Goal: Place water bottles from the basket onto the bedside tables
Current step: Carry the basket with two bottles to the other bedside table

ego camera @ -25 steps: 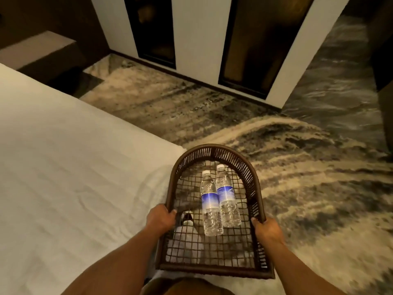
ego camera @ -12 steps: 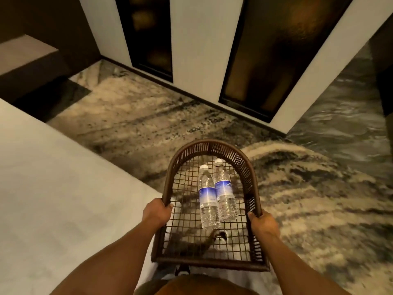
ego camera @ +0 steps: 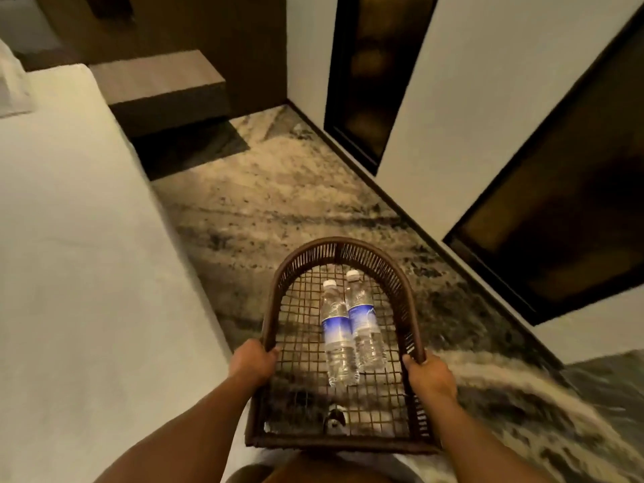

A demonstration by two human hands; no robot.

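Note:
I hold a dark brown wicker basket level in front of me, above the carpet. My left hand grips its left rim and my right hand grips its right rim. Two clear water bottles with white caps and blue labels lie side by side on the mesh bottom, caps pointing away from me: the left bottle and the right bottle. A brown bedside table stands ahead at the upper left, beside the bed.
A bed with a white sheet fills the left side. Patterned beige and dark carpet runs between the bed and a white wall with dark panels on the right. Dark wood panelling rises behind the bedside table.
The view has turned left and moved forward along the bed. The bedside table has come nearer and more central. Both hands keep hold of the basket; the bottles have barely shifted.

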